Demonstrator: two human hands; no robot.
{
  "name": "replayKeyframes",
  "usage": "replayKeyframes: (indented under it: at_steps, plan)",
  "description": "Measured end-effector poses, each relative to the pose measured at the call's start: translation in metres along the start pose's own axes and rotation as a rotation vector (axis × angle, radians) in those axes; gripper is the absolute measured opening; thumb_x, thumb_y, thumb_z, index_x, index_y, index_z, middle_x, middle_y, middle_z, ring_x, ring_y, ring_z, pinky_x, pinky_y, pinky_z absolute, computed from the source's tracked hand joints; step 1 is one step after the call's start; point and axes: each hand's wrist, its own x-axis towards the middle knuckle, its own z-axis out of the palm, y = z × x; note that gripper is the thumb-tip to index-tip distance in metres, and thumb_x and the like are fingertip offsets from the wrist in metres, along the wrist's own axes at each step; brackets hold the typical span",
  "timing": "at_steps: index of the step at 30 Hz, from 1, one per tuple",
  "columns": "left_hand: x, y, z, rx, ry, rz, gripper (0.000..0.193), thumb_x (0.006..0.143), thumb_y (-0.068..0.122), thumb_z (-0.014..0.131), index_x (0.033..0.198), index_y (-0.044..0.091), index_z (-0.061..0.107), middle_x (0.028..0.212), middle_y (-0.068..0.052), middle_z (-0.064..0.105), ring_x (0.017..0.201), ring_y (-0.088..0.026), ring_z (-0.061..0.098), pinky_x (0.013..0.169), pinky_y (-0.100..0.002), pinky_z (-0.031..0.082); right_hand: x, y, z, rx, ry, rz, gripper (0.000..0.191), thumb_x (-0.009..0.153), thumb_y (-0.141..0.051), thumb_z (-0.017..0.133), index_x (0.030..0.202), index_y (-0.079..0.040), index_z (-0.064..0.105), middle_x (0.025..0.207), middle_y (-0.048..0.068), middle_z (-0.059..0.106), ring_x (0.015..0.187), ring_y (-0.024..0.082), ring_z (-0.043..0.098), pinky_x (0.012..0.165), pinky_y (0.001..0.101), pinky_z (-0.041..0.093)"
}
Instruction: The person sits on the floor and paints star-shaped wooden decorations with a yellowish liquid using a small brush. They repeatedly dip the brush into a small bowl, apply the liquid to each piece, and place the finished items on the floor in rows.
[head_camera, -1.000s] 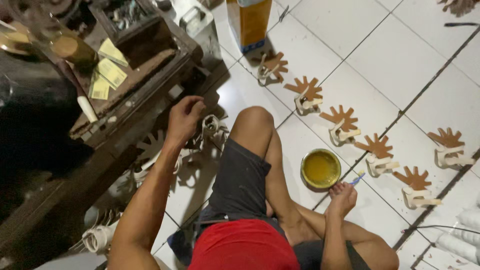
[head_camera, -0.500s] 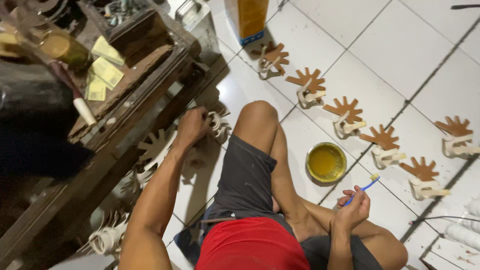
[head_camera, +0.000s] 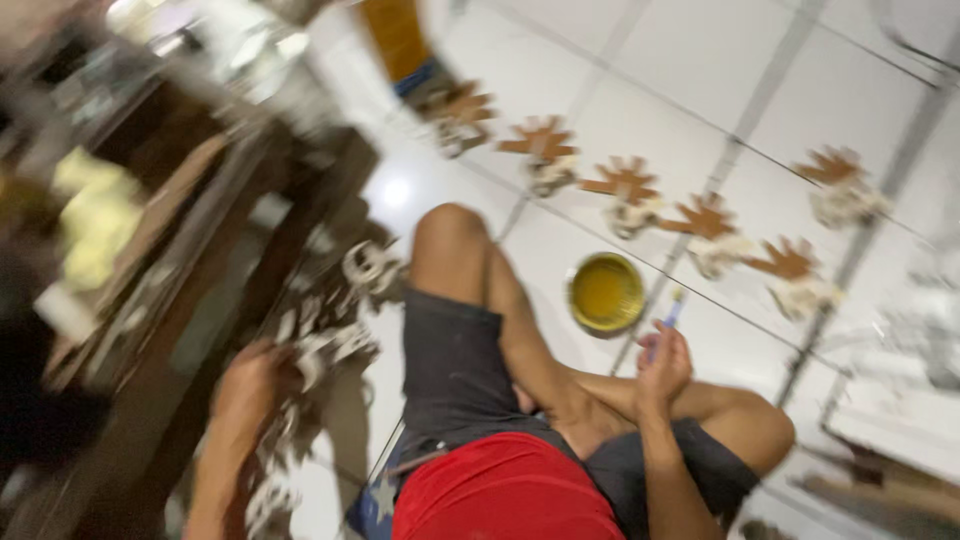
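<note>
The view is blurred by motion. My left hand (head_camera: 250, 385) is down among a pile of small white pieces (head_camera: 330, 335) on the floor beside a dark wooden shelf (head_camera: 170, 300); whether it grips one I cannot tell. My right hand (head_camera: 665, 365) rests over my crossed legs and holds a thin brush (head_camera: 672, 310) with a blue handle. A small round bowl of yellow liquid (head_camera: 605, 292) sits on the white tiles just beyond that hand. A row of brown hand-shaped cut-outs on white bases (head_camera: 705, 225) stands further out.
The wooden shelf on the left carries yellow pads (head_camera: 95, 225) and dim clutter. An orange box (head_camera: 398, 38) stands at the top. White objects (head_camera: 900, 420) lie at the right edge. I sit on white floor tiles (head_camera: 720, 90) with dark grout lines.
My left hand has dropped lower and nearer to me along the pile of white pieces. The camera has swung, blurring the view. My right hand still holds the brush.
</note>
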Motion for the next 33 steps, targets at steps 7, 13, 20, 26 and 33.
replayKeyframes:
  at_steps: [7, 13, 20, 26, 33]
  plan:
    - [0.008, 0.132, 0.008, 0.185, 0.553, 0.462, 0.043, 0.076, 0.011, 0.084, 0.117, 0.007, 0.074, 0.117, -0.016, 0.070, 0.098, -0.032, 0.069, 0.080, -0.042, 0.058, -0.066, -0.096, 0.057, -0.054, -0.342, -0.024, 0.026, 0.107, -0.022, 0.050, 0.113, -0.008, 0.071, 0.086, -0.001, 0.071, 0.063, 0.005, 0.047, 0.053, 0.0209, 0.040]
    - [0.005, 0.283, 0.071, -0.095, 0.344, 0.760, 0.044, 0.081, 0.004, 0.079, 0.123, -0.003, 0.069, 0.103, -0.017, 0.068, 0.090, -0.031, 0.065, 0.077, -0.042, 0.055, -0.104, -0.183, 0.105, -0.125, -0.618, -0.223, 0.031, 0.088, -0.012, 0.081, 0.117, -0.002, 0.076, 0.091, 0.006, 0.076, 0.077, 0.012, 0.065, 0.069, 0.0251, 0.055]
    - [0.024, 0.316, 0.054, -0.784, -0.028, 0.566, 0.042, 0.097, 0.009, 0.069, 0.137, 0.003, 0.059, 0.121, -0.013, 0.068, 0.108, -0.021, 0.066, 0.092, -0.033, 0.056, -0.035, -0.229, 0.029, 0.070, -0.895, -0.012, 0.023, 0.091, -0.006, 0.071, 0.111, 0.004, 0.078, 0.086, 0.008, 0.076, 0.076, 0.011, 0.068, 0.071, 0.0263, 0.056]
    - [0.045, 0.327, 0.105, -1.303, -0.983, 0.148, 0.028, 0.095, 0.006, 0.074, 0.120, -0.005, 0.067, 0.099, -0.016, 0.075, 0.081, -0.019, 0.072, 0.075, -0.031, 0.061, -0.023, -0.231, 0.016, 0.002, -0.827, -0.101, 0.032, 0.088, -0.014, 0.075, 0.114, 0.005, 0.076, 0.089, 0.008, 0.073, 0.074, 0.008, 0.062, 0.068, 0.0246, 0.050]
    - [0.039, 0.335, 0.114, -1.231, -0.692, 0.273, 0.031, 0.095, 0.011, 0.073, 0.120, -0.006, 0.068, 0.099, -0.014, 0.077, 0.082, -0.016, 0.075, 0.076, -0.027, 0.061, -0.052, -0.240, 0.023, -0.347, -0.427, -0.776, 0.043, 0.078, -0.030, 0.084, 0.106, 0.001, 0.072, 0.120, 0.011, 0.060, 0.070, 0.007, 0.055, 0.059, 0.0183, 0.048]
